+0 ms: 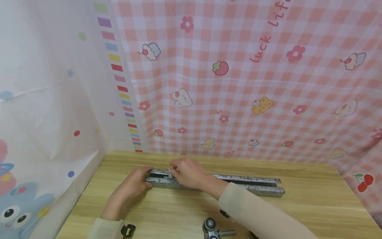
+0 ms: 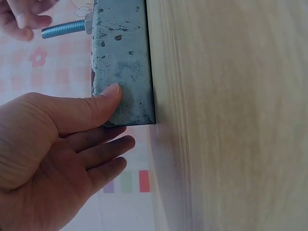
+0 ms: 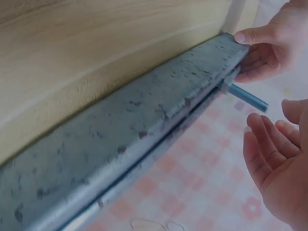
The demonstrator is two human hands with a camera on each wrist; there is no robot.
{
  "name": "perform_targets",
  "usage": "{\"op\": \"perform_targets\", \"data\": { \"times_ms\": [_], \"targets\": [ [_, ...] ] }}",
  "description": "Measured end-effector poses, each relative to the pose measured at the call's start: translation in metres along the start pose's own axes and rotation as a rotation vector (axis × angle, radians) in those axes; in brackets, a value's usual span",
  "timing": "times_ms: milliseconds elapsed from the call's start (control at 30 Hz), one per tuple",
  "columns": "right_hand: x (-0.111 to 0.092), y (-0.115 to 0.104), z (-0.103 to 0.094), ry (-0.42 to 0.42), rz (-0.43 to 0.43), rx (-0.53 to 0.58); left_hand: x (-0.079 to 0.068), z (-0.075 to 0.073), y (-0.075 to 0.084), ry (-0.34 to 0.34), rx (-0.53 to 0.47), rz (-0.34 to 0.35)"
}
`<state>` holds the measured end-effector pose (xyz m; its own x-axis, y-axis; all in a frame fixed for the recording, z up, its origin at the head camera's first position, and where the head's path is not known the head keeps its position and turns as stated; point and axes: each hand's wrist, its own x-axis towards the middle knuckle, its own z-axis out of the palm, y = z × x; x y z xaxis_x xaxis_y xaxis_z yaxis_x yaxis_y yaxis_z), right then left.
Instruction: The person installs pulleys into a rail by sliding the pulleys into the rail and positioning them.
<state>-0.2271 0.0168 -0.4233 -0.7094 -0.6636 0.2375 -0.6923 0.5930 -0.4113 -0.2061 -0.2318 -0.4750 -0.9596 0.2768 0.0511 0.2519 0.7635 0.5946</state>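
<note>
A long grey metal channel rail [image 1: 262,190] with a slot along its top lies on the wooden table, its surface speckled with dark spots. My left hand [image 1: 135,181] grips its left end, the thumb on the near side wall and fingers around the end and far side. A threaded bolt [image 3: 248,97] with a nut stands up from the slot close to that end. Beside the bolt, my right hand [image 1: 189,172] hovers above the rail with loosely bent fingers. Both wrist views show a gap between those fingers and the bolt [image 2: 62,29].
On the near part of the table stands a roller carriage [image 1: 210,225] with wheels and a threaded stud. A small black and yellow object [image 1: 128,230] lies by the left sleeve. Another black piece [image 1: 224,213] is partly covered by the right sleeve. A checked cloth [image 1: 238,83] hangs behind the table.
</note>
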Motion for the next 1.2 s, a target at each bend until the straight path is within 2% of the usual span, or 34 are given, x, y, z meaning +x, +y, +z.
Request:
{"op": "perform_targets", "data": {
  "times_ms": [233, 500, 667, 767, 1000, 1200],
  "targets": [
    [-0.028, 0.000, -0.023, 0.051, -0.039, -0.024, 0.000, 0.001, 0.002, -0.003, -0.006, -0.003],
    [-0.067, 0.010, -0.049, 0.126, -0.067, -0.044, -0.002, 0.000, 0.004, -0.026, -0.020, -0.031],
    [-0.096, 0.017, -0.065, 0.126, 0.009, -0.049, -0.003, 0.000, 0.002, -0.024, -0.017, -0.022],
    [-0.114, 0.022, -0.075, 0.143, 0.022, -0.065, -0.004, 0.001, 0.001, -0.023, -0.022, -0.032],
    [-0.157, 0.042, -0.096, 0.206, -0.015, -0.149, -0.003, 0.002, 0.001, -0.022, -0.025, -0.023],
    [-0.188, 0.064, -0.101, 0.234, -0.068, -0.175, -0.001, 0.002, 0.002, -0.012, -0.021, -0.015]
  ]
}}
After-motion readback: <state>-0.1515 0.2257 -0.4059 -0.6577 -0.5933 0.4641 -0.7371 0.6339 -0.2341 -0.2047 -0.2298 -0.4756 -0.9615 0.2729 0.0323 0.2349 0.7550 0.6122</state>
